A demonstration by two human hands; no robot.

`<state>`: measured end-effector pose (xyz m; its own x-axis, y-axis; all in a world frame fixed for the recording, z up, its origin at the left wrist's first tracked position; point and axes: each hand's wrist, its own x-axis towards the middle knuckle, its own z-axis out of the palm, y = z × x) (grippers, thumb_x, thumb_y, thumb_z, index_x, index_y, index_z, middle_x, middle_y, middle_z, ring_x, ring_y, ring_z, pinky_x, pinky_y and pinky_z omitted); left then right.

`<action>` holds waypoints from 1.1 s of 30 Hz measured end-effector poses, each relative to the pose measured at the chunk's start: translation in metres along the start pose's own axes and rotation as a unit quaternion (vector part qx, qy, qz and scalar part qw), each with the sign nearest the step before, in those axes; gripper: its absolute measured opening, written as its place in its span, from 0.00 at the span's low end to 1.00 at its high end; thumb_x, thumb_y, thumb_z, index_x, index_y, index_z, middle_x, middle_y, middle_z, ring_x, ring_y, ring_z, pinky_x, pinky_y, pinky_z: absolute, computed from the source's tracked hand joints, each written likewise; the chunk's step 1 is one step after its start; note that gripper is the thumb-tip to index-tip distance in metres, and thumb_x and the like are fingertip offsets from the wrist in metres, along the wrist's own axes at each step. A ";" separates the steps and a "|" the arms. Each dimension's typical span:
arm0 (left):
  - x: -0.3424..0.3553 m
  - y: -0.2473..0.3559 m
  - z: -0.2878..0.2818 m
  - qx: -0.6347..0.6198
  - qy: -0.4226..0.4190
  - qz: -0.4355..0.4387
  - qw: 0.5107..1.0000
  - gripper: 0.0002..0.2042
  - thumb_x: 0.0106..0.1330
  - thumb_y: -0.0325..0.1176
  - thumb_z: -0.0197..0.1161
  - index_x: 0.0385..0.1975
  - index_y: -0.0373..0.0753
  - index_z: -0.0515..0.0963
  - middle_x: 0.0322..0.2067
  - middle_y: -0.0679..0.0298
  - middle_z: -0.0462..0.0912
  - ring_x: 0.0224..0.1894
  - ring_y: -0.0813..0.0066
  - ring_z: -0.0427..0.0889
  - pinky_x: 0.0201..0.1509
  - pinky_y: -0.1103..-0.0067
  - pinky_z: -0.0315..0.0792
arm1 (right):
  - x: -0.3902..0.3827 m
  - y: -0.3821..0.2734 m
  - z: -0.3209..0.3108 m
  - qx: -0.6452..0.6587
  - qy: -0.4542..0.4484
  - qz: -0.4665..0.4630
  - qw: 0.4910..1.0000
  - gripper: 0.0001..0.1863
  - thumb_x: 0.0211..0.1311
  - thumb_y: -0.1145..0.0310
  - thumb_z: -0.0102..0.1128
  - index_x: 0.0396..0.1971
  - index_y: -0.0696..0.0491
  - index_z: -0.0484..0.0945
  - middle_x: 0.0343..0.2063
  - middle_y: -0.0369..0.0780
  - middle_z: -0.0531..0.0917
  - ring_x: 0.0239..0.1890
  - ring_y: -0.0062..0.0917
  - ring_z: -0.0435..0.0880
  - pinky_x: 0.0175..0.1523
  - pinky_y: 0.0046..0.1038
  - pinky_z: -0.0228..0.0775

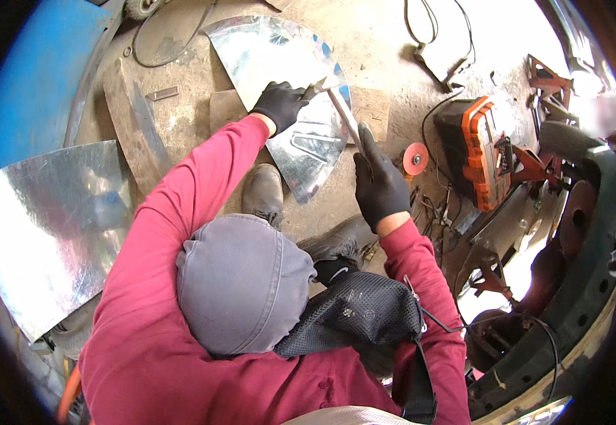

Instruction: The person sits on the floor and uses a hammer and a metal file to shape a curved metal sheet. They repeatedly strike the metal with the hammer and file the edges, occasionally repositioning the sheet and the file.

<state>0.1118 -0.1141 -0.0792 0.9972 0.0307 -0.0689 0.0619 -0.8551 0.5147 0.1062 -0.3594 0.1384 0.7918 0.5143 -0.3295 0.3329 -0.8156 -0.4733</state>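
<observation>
A shiny fan-shaped piece of sheet metal (279, 49) lies on the dusty floor, partly over a flat board (373, 106). My left hand (281, 105), in a black glove, presses on the sheet near its middle. My right hand (379, 185), also gloved, grips the handle of a slim metal hand tool (342, 112). The tool's head meets the sheet's right edge close to my left fingers. What kind of tool it is, I cannot tell. My grey cap and red sleeves fill the lower middle of the view.
A second large metal sheet (46, 227) lies at the left, below a blue panel (38, 78). A long metal strip (134, 127) lies beside it. An orange and black tool case (479, 152), a pink grinding disc (415, 157), cables and red clamps crowd the right. My boots (264, 193) stand below the sheet.
</observation>
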 end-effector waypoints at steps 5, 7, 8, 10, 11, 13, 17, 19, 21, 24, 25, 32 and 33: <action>-0.010 -0.018 0.008 -0.071 0.017 -0.024 0.997 0.16 0.71 0.44 0.66 0.34 0.34 0.87 0.36 0.50 0.87 0.45 0.48 0.84 0.55 0.60 0.75 | 0.005 -0.023 -0.022 0.181 0.140 -0.066 0.971 0.30 0.76 0.77 0.59 0.75 0.57 0.67 0.59 0.56 0.83 0.55 0.38 0.88 0.55 0.33 0.79; -0.006 -0.014 0.007 -0.079 0.041 -0.013 0.996 0.15 0.72 0.43 0.65 0.34 0.36 0.87 0.36 0.50 0.87 0.44 0.48 0.84 0.54 0.60 0.75 | 0.008 -0.035 -0.038 0.190 0.205 -0.105 0.954 0.29 0.76 0.79 0.57 0.75 0.61 0.66 0.64 0.55 0.81 0.62 0.32 0.85 0.61 0.31 0.77; -0.003 -0.010 0.006 -0.085 0.054 -0.006 0.995 0.15 0.72 0.43 0.64 0.35 0.36 0.87 0.35 0.50 0.87 0.44 0.48 0.84 0.53 0.60 0.75 | 0.008 -0.035 -0.040 0.175 0.251 -0.135 0.942 0.29 0.76 0.79 0.57 0.75 0.61 0.66 0.63 0.56 0.82 0.62 0.34 0.85 0.61 0.33 0.77; 0.004 0.000 0.001 -0.062 0.036 0.044 0.996 0.13 0.73 0.42 0.62 0.37 0.38 0.86 0.36 0.50 0.87 0.43 0.49 0.84 0.51 0.60 0.74 | -0.004 -0.007 -0.004 0.096 0.296 -0.169 0.935 0.30 0.75 0.79 0.58 0.74 0.62 0.65 0.61 0.56 0.83 0.58 0.38 0.88 0.60 0.36 0.79; 0.002 0.012 -0.001 -0.053 0.029 0.061 0.996 0.13 0.73 0.42 0.62 0.38 0.38 0.86 0.36 0.50 0.87 0.42 0.49 0.84 0.50 0.61 0.74 | -0.004 0.010 0.002 0.035 0.237 -0.200 0.950 0.31 0.76 0.75 0.59 0.76 0.57 0.64 0.54 0.59 0.85 0.51 0.49 0.90 0.54 0.39 0.81; -0.001 0.010 -0.002 -0.073 0.030 0.054 0.995 0.14 0.73 0.43 0.62 0.38 0.39 0.87 0.35 0.49 0.87 0.43 0.49 0.84 0.51 0.61 0.75 | -0.007 0.008 -0.003 0.046 0.005 0.026 0.999 0.31 0.77 0.69 0.57 0.77 0.46 0.65 0.46 0.62 0.85 0.45 0.59 0.86 0.47 0.44 0.80; -0.001 -0.008 0.007 -0.161 0.024 -0.053 0.985 0.16 0.72 0.44 0.65 0.37 0.35 0.88 0.39 0.47 0.87 0.46 0.45 0.84 0.56 0.60 0.76 | -0.005 0.007 -0.010 0.105 0.108 -0.031 0.988 0.30 0.77 0.71 0.58 0.76 0.49 0.66 0.50 0.61 0.85 0.45 0.51 0.90 0.48 0.40 0.81; -0.002 -0.006 0.012 -0.143 0.021 -0.051 0.988 0.16 0.72 0.43 0.65 0.37 0.35 0.87 0.39 0.47 0.87 0.47 0.44 0.84 0.56 0.60 0.76 | -0.004 0.000 -0.021 0.132 0.146 -0.065 0.978 0.30 0.77 0.73 0.58 0.76 0.53 0.65 0.56 0.58 0.84 0.50 0.41 0.91 0.52 0.35 0.80; 0.002 -0.003 0.005 -0.121 -0.010 -0.045 0.992 0.16 0.72 0.44 0.64 0.38 0.35 0.87 0.40 0.47 0.87 0.47 0.44 0.83 0.56 0.60 0.75 | -0.005 -0.017 -0.037 0.208 0.150 -0.043 0.966 0.30 0.77 0.77 0.57 0.76 0.59 0.65 0.67 0.53 0.79 0.59 0.26 0.86 0.58 0.29 0.77; 0.007 0.009 -0.001 -0.079 -0.014 -0.044 0.996 0.16 0.72 0.45 0.63 0.37 0.37 0.88 0.40 0.47 0.87 0.47 0.46 0.83 0.56 0.60 0.74 | -0.003 -0.019 -0.034 0.145 0.289 -0.174 0.930 0.30 0.77 0.77 0.57 0.76 0.58 0.65 0.69 0.52 0.77 0.61 0.28 0.85 0.59 0.29 0.77; 0.011 0.014 0.001 -0.065 -0.019 -0.016 0.998 0.16 0.72 0.45 0.63 0.37 0.37 0.88 0.39 0.47 0.87 0.47 0.46 0.83 0.56 0.60 0.74 | -0.006 -0.004 -0.020 0.098 0.268 -0.174 0.942 0.30 0.77 0.76 0.58 0.76 0.55 0.65 0.60 0.55 0.82 0.55 0.38 0.87 0.55 0.34 0.79; 0.010 -0.005 0.014 -0.156 0.040 -0.022 0.987 0.14 0.71 0.45 0.65 0.37 0.40 0.89 0.36 0.48 0.88 0.44 0.46 0.85 0.53 0.59 0.78 | -0.011 0.018 -0.011 0.106 0.102 -0.006 0.989 0.28 0.78 0.71 0.57 0.75 0.45 0.68 0.36 0.59 0.85 0.39 0.53 0.88 0.44 0.41 0.79; 0.011 -0.011 0.017 -0.149 0.040 -0.027 0.988 0.15 0.71 0.45 0.65 0.37 0.40 0.89 0.37 0.48 0.88 0.45 0.46 0.85 0.53 0.59 0.77 | -0.014 0.013 -0.017 0.127 0.122 -0.018 0.984 0.28 0.77 0.72 0.57 0.75 0.49 0.68 0.41 0.59 0.86 0.43 0.49 0.89 0.48 0.37 0.79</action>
<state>0.1218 -0.1135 -0.1003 0.9916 0.1220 -0.0418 0.1126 -0.6610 0.7419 0.1082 -0.3812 0.1507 0.8910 0.4385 -0.1176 0.2490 -0.6886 -0.6811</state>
